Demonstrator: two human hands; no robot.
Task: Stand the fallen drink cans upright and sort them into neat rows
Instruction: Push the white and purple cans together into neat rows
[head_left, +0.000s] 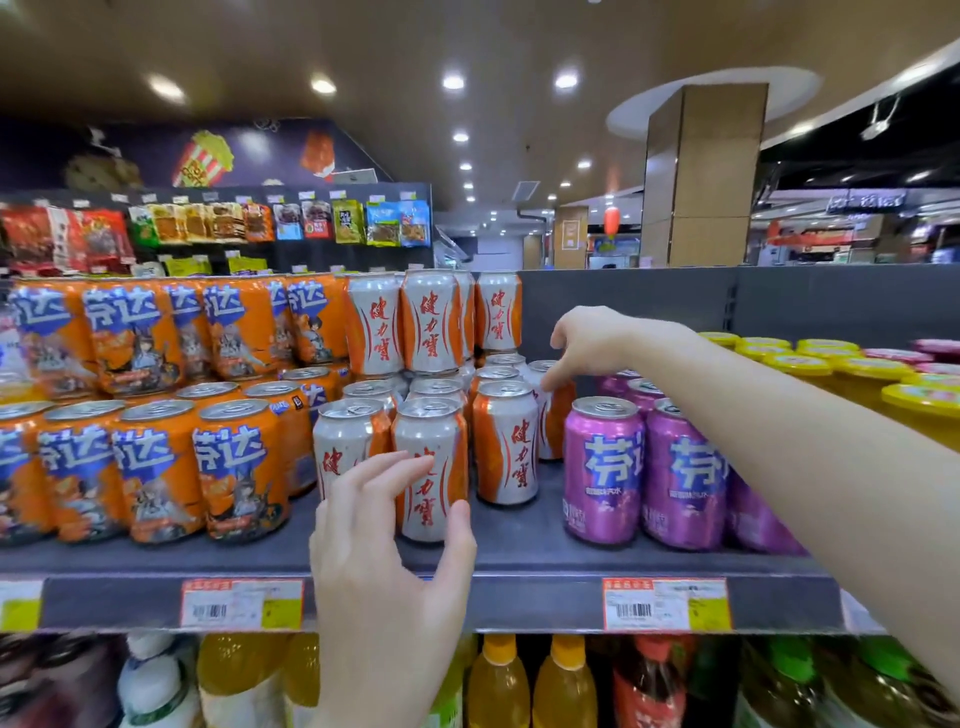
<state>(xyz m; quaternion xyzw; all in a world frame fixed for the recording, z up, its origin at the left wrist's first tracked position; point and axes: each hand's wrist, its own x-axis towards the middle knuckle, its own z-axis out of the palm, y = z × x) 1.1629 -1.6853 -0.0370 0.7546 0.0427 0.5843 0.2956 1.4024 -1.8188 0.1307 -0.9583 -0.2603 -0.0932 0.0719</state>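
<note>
Evidently no fallen can is left in view: all the silver-and-orange cans (504, 441) on the shelf (519, 551) are seen standing upright, some stacked in a second tier at the back. The sorting is judged to be well advanced but unfinished, since the front line is uneven (the middle can sits nearer the shelf edge than its neighbours) and one can at the rear right stands out of line, just beside the purple cans (602, 467). The front can (434, 467) is gripped by the left hand (384, 561), with the fingers laid across its left face and the thumb pressed to its lower right side, and it rests on the shelf. The right hand (587, 338) is reached deeper in, its fingers bent downward with the tips at the top of the rear can (556, 421); whether that can is actually pinched cannot be told. The orange cans (156, 467) to the left are seen in tidy rows and are touched by neither hand
</note>
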